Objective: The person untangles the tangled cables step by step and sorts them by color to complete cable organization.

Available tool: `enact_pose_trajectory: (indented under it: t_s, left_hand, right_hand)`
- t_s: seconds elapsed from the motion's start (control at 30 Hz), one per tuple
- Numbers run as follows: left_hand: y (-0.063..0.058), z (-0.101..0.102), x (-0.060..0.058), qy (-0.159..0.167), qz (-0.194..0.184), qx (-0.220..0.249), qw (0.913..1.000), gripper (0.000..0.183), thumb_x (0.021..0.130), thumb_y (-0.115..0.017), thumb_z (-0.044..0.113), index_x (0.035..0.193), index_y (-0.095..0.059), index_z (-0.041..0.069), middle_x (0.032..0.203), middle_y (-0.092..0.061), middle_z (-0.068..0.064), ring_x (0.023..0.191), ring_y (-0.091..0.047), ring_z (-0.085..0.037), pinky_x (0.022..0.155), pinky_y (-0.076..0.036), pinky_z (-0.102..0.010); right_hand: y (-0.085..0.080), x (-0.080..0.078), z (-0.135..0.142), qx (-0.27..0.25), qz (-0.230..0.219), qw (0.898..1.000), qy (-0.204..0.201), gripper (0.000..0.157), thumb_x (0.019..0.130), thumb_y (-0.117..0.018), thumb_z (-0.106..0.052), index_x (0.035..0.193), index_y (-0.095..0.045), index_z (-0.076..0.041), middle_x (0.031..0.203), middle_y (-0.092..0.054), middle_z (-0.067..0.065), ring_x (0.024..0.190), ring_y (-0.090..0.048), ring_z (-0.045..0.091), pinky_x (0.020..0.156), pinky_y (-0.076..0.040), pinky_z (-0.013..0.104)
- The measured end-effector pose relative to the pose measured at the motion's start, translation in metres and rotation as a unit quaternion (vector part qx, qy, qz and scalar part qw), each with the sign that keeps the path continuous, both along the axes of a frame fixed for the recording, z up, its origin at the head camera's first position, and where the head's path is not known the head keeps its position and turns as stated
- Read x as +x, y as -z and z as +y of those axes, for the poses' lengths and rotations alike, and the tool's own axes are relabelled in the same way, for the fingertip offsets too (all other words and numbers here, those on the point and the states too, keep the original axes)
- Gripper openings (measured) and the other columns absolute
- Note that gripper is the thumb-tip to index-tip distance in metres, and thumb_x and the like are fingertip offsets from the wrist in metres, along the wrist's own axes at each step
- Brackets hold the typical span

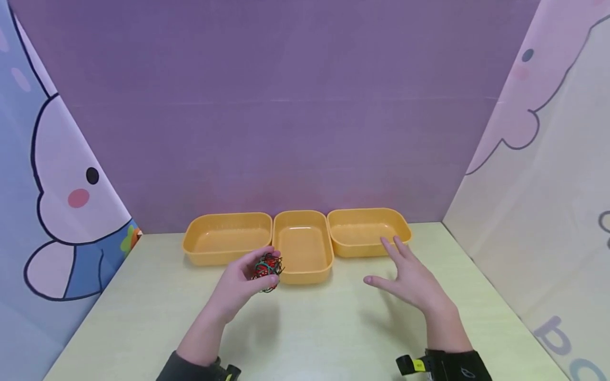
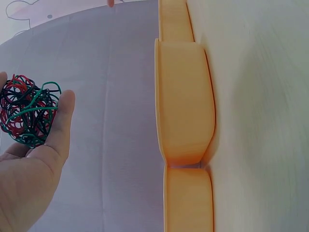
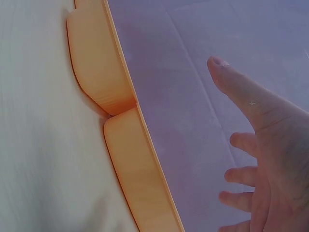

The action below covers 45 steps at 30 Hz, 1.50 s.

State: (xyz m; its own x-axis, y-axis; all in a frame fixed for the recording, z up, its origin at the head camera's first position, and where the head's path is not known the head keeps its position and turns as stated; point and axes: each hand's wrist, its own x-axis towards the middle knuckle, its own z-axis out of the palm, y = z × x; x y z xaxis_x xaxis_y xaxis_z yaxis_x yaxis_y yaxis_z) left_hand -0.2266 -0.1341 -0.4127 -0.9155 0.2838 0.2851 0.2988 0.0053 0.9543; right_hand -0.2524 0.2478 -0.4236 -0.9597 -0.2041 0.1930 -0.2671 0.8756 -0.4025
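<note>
A tangled ball of thin wires [image 1: 268, 271] in red, black and green sits between the thumb and fingers of my left hand [image 1: 236, 286]. This hand is raised over the table, in front of the left and middle trays. In the left wrist view the wire ball [image 2: 30, 111] shows a loose green loop beside the thumb. My right hand [image 1: 416, 280] is held up in front of the right tray, fingers spread and nothing in them. The right wrist view shows its thumb and fingers [image 3: 241, 176] apart.
Three yellow trays stand side by side at the table's back: a left tray [image 1: 229, 259], a middle tray [image 1: 305, 278] and a right tray [image 1: 367, 251]. Behind them rises a purple wall [image 1: 295, 132]. Printed panels flank the pale table [image 1: 324, 338] on both sides.
</note>
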Motion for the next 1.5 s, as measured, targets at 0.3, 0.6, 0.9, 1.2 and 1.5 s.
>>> enact_pose_trajectory:
  t_s: [0.3, 0.6, 0.9, 1.2, 1.5]
  left_hand:
    - [0.001, 0.001, 0.002, 0.018, 0.008, 0.010, 0.9998, 0.055, 0.082, -0.075, 0.004, 0.132, -0.053, 0.006, 0.128, -0.053, -0.019, 0.096, -0.059, -0.031, 0.072, -0.056, -0.033]
    - [-0.003, 0.004, 0.005, 0.019, 0.008, 0.011, 0.9997, 0.059, 0.082, -0.075, 0.007, 0.135, -0.051, 0.009, 0.129, -0.055, -0.013, 0.099, -0.059, -0.030, 0.074, -0.056, -0.033]
    - [-0.006, 0.006, 0.005, 0.033, -0.002, 0.015, 0.9993, 0.061, 0.083, -0.073, 0.004, 0.138, -0.046, 0.005, 0.128, -0.055, -0.015, 0.093, -0.061, -0.032, 0.072, -0.056, -0.030]
    - [-0.006, 0.010, 0.008, 0.044, -0.014, 0.007, 0.9989, 0.061, 0.084, -0.073, 0.008, 0.139, -0.046, 0.008, 0.129, -0.055, -0.014, 0.096, -0.060, -0.031, 0.074, -0.056, -0.032]
    - [-0.004, 0.014, 0.010, 0.066, -0.014, -0.002, 0.9977, 0.060, 0.085, -0.073, 0.010, 0.139, -0.046, 0.009, 0.129, -0.056, -0.012, 0.098, -0.059, -0.031, 0.075, -0.056, -0.034]
  right_hand:
    - [-0.002, -0.001, 0.000, -0.047, 0.030, 0.998, 0.002, 0.106, 0.071, -0.063, -0.076, 0.153, -0.013, -0.032, 0.156, -0.017, 0.004, 0.135, -0.024, 0.035, 0.100, -0.032, 0.064]
    - [-0.011, 0.002, -0.011, -0.142, 0.063, 0.987, -0.031, 0.092, 0.075, -0.071, -0.062, 0.148, -0.034, -0.020, 0.140, -0.046, 0.011, 0.120, -0.047, 0.030, 0.094, -0.045, 0.052]
    - [-0.018, 0.007, -0.042, -0.237, 0.056, 0.965, -0.093, 0.072, 0.077, -0.077, -0.049, 0.138, -0.051, -0.021, 0.134, -0.053, -0.003, 0.113, -0.053, 0.015, 0.087, -0.052, 0.042]
    - [-0.022, 0.010, -0.079, -0.316, 0.042, 0.935, -0.158, 0.058, 0.077, -0.081, -0.031, 0.129, -0.060, -0.017, 0.125, -0.061, -0.002, 0.105, -0.059, 0.013, 0.081, -0.054, 0.038]
    - [-0.055, 0.041, -0.122, -0.348, 0.023, 0.918, -0.190, 0.042, 0.078, -0.079, -0.006, 0.118, -0.065, -0.003, 0.112, -0.066, 0.011, 0.098, -0.062, 0.017, 0.078, -0.055, 0.034]
